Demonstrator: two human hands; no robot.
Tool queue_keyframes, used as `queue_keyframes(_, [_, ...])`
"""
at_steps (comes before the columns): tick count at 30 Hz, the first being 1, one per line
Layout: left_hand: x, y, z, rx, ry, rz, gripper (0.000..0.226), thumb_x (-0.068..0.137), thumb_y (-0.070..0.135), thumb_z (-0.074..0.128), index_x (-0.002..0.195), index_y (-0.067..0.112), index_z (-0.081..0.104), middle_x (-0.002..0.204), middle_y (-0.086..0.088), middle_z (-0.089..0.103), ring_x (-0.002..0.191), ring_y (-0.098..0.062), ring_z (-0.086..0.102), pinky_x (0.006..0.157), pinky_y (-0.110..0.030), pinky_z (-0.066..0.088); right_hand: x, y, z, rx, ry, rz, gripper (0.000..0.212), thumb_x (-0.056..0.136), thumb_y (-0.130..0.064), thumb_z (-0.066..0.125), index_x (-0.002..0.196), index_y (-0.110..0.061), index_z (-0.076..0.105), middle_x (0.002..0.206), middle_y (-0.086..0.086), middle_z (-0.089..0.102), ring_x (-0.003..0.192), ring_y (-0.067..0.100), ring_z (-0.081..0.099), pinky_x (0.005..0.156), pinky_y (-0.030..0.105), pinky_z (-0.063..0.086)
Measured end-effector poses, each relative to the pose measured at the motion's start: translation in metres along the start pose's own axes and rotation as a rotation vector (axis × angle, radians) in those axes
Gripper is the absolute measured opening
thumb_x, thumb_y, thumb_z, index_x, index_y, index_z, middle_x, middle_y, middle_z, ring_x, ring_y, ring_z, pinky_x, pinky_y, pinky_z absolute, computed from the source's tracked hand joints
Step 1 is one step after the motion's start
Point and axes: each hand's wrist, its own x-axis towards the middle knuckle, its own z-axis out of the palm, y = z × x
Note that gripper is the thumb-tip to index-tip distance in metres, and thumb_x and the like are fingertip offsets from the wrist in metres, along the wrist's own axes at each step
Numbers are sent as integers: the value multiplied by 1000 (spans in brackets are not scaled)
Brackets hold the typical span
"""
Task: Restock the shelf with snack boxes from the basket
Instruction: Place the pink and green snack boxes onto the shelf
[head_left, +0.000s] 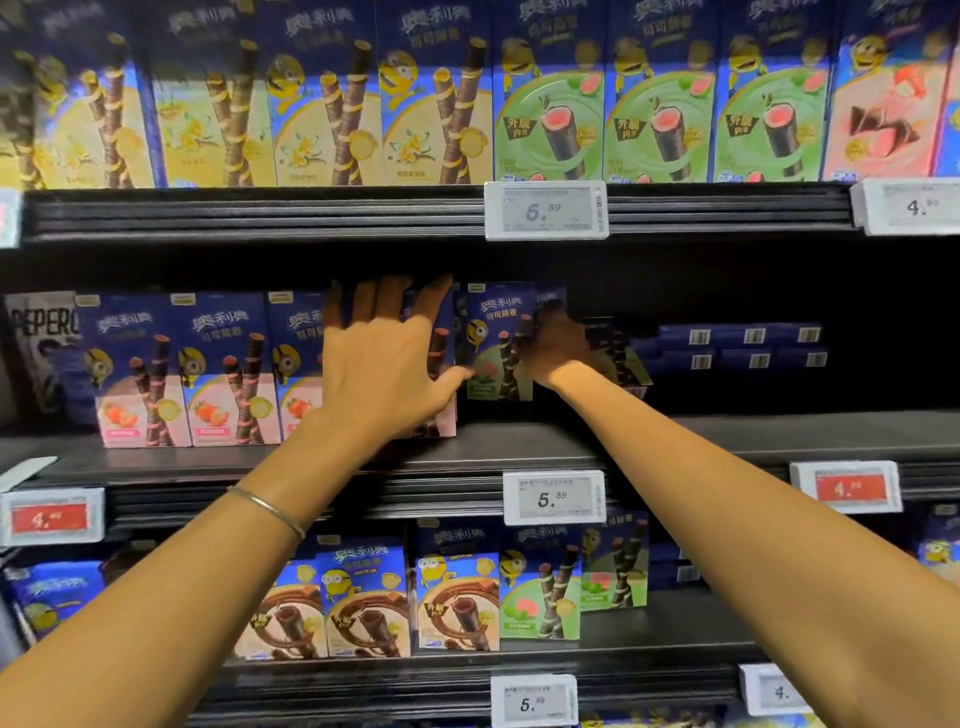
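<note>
- The left hand (384, 364) is open, fingers spread flat against a pink box (444, 418) above and left of the middle price tag (553, 497).
- The right hand (553, 343) grips a green box (493, 343) by its right edge, standing upright straight above that tag.
- Judged about midway: a pink row stands up-left of the tag, while the shelf (727, 436) up-right of it holds only flat boxes at the back. The basket is out of view.
- Readable: "5.39" on the tag, "奥利奥" on the boxes, "PEPER" on a pack (44, 322) far left.

Glossy cardboard snack boxes (498, 343), matt black shelf (675, 436), metal bangle (267, 510).
</note>
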Motion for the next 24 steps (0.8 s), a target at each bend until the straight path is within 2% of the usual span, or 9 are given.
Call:
queue_keyframes(4, [-1,-1,2,-2,24,8,100,81,78,64,165,36,30,166,-9,36,152,-37,33,126,-60,22,0,-9,6,-35,7,11,54,92,-27,65,138,-6,46,137,20,56,126,39,55,97,45,48])
queue_keyframes(11, [-1,-5,3,-3,70,23,101,79,80,65,163,33,35,160,-10,41,150,-37,36,125,-60,23,5,-15,15,-70,-60,-60,48,95,-34,63,132,-4,53,137,20,55,127,36,53,102,34,43])
queue_keyframes(14, [-2,-8,3,-8,75,19,101,79,78,67,163,33,37,159,-11,43,149,-38,38,125,-60,25,4,-17,18,-67,-43,-98,47,94,-29,63,130,-2,53,133,21,58,129,38,52,116,46,35])
queue_keyframes(16, [-3,-9,4,-8,75,16,100,79,78,68,163,33,36,160,-10,42,149,-38,37,125,-60,26,5,-18,20,-76,-33,-102,47,94,-29,63,131,-1,53,132,20,59,129,38,52,117,52,32])
queue_keyframes(20, [-3,-10,4,-7,73,13,101,80,78,68,164,33,35,160,-11,43,149,-38,37,124,-61,27,5,-18,22,-30,-22,-100,45,94,-27,64,129,-2,53,129,20,61,129,37,54,120,52,27])
queue_keyframes(22, [-3,-10,5,-11,70,10,101,80,78,67,164,32,35,160,-13,43,148,-40,38,122,-62,29,4,-16,21,-9,-40,-101,42,93,-28,65,126,-3,55,129,19,61,128,36,54,119,51,28])
queue_keyframes(24, [-3,-10,5,-13,65,10,101,81,80,64,165,31,35,160,-15,45,147,-41,40,121,-62,32,6,-12,19,41,-62,-78,41,95,-33,63,123,-5,56,130,18,61,126,36,55,116,48,35])
